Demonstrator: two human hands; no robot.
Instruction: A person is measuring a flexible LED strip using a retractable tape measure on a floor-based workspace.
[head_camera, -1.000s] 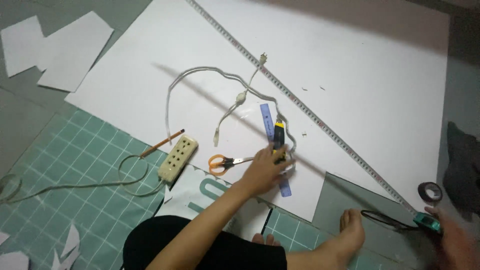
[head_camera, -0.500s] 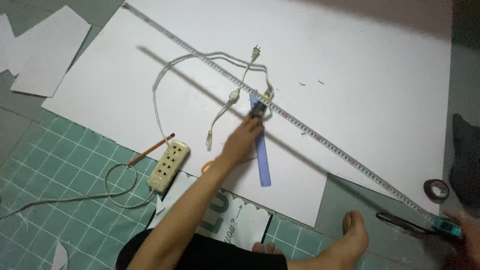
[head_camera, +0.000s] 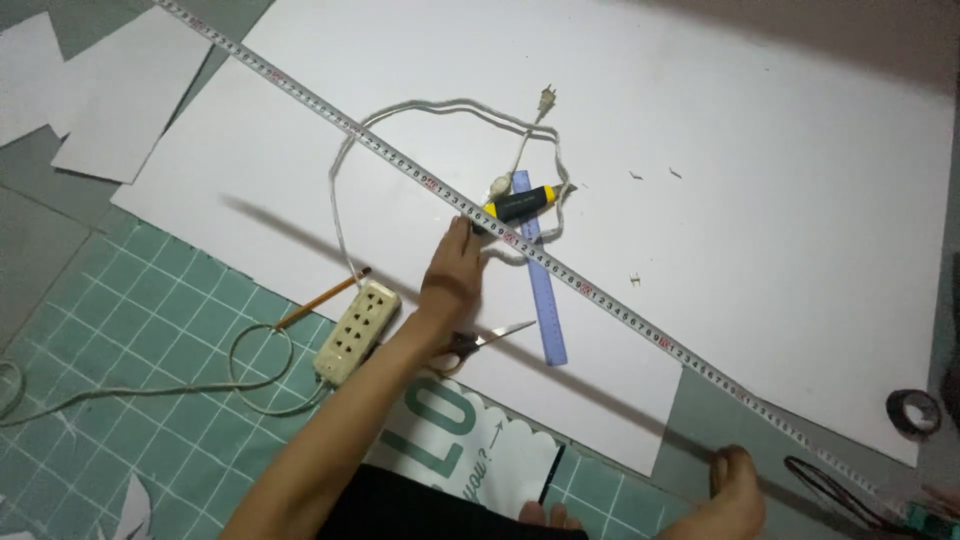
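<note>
**Hand pins tape measure across white board**

The left hand (head_camera: 455, 272) presses its fingers flat on a stretched tape measure (head_camera: 560, 270) crossing the white board (head_camera: 760, 200), beside a yellow-and-black cutter (head_camera: 522, 202) and blue ruler (head_camera: 537, 270). The right hand (head_camera: 945, 497), barely visible at the frame's corner, has a grip that cannot be told.

A big sheet of board (head_camera: 700, 150) fills the upper middle and right of the frame. My tape measure (head_camera: 600, 297) runs across it from upper left to lower right. My left hand (head_camera: 452, 275) sits at centre, fingertips just under the tape. Right of it lie a cutter (head_camera: 520, 203) and a ruler (head_camera: 537, 270); a cord (head_camera: 345, 190) loops above. Scissors (head_camera: 480, 342) lie below my wrist. A power strip (head_camera: 356, 332) and pencil (head_camera: 320, 302) lie to the left, on the cutting mat (head_camera: 130, 330). A tape roll (head_camera: 913, 411) sits at lower right.
</note>
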